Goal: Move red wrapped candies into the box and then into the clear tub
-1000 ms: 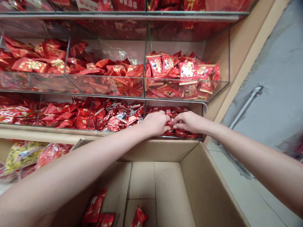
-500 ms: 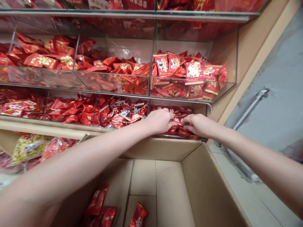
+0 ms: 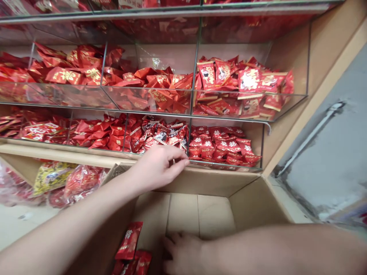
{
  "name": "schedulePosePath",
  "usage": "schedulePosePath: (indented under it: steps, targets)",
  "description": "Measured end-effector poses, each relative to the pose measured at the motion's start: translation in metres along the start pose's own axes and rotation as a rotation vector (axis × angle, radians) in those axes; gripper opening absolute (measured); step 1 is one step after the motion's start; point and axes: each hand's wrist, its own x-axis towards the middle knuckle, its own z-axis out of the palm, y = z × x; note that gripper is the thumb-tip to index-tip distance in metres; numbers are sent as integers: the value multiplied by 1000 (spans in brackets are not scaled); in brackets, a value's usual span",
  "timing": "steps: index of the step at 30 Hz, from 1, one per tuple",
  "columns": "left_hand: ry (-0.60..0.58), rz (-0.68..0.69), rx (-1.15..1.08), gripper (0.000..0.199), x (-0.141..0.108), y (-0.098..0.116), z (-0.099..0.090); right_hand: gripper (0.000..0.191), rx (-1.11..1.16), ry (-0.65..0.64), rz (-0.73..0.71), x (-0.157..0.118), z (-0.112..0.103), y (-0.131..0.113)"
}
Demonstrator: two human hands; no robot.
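My left hand [image 3: 162, 166] is at the front edge of the lower clear bin [image 3: 223, 167], thumb and index fingertip close together. Nothing shows between those fingertips. In that bin lie red wrapped candies [image 3: 228, 144] with white lettering. Down inside the cardboard box [image 3: 258, 194] is my right hand [image 3: 185, 252], blurred and dark; its fingers point left, and whatever they touch is hidden. To the left of it, several red candy packets [image 3: 129, 240] lie on the box floor.
Clear acrylic bins [image 3: 160, 101] of red-wrapped sweets fill the shelves above and to the left. Bagged sweets [image 3: 83, 179] sit under the wooden shelf ledge [image 3: 57, 152]. A grey wall [image 3: 329, 152] stands at the right, beside the wooden side panel [image 3: 323, 88].
Both hands have left the candies in the lower right bin. My left hand moved left to the bin's edge, and my right hand dropped into the box, where it now covers a loose packet's spot.
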Motion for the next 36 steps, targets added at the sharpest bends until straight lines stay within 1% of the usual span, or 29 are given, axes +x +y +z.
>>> schedulePosePath:
  steps: [2, 3, 5, 6, 7, 8, 10, 12, 13, 14, 15, 17, 19, 20, 22, 24, 25, 27, 28, 30, 32, 33, 36]
  targets:
    - [-57, -54, -99, 18, -6, -4, 2, 20, -13, 65, -41, 1, 23, -3]
    - [-71, -77, -152, 18, -7, -6, 2, 20, -17, 74, -73, 1, 29, -4]
    - [-88, -115, -248, 20, -10, -8, 2, 16, -15, 58, -142, 3, 32, -3]
    - [-93, -132, -287, 21, -10, -9, 2, 14, -14, 38, -161, 4, 27, -1]
    - [-103, -145, -317, 22, -11, -9, 3, 13, -14, 8, -172, 5, 18, 2]
    - [-117, -158, -339, 23, -11, -10, 3, 12, -20, -10, -164, 4, 4, 6]
    - [-150, -183, -372, 24, -13, -10, 1, 8, -26, -8, -118, -4, -33, 18]
    - [-151, -208, -419, 26, -13, -9, -2, 4, -1, 198, -35, -23, -77, 35]
    - [-146, -217, -456, 28, -13, -9, -5, 6, 81, 356, 72, -35, -97, 44]
    - [-147, -229, -511, 30, -13, -9, -7, 9, 151, 512, 149, -48, -115, 54]
    - [-160, -249, -584, 32, -13, -8, -9, 13, 215, 653, 202, -60, -129, 63]
    - [-218, -315, -757, 29, -12, -6, -11, 18, 271, 853, 290, -80, -144, 76]
    - [-262, -369, -899, 26, -11, -2, -10, 23, 284, 958, 322, -91, -147, 83]
    - [-252, -387, -941, 27, -11, 0, -8, 25, 291, 986, 322, -94, -146, 85]
    - [-183, -411, -971, 26, -10, 5, -5, 31, 331, 1031, 302, -95, -141, 85]
    - [-101, -445, -971, 21, -9, 9, -2, 40, 426, 1097, 310, -95, -138, 83]
    - [-62, -458, -972, 20, -9, 11, -1, 44, 496, 1139, 343, -95, -137, 82]
    - [6, -466, -992, 18, -7, 15, 0, 46, 671, 1196, 469, -96, -138, 81]
    - [34, -467, -1009, 19, -7, 17, 1, 43, 765, 1183, 535, -96, -138, 81]
    - [65, -472, -1026, 21, -6, 19, 1, 35, 924, 1088, 607, -97, -139, 81]
    - [56, -461, -990, 19, -6, 19, 3, 37, 998, 991, 593, -97, -139, 82]
    - [54, -442, -955, 18, -7, 19, 3, 38, 996, 971, 573, -96, -139, 83]
    - [74, -369, -802, 26, -11, 16, 5, 40, 922, 994, 510, -92, -137, 83]
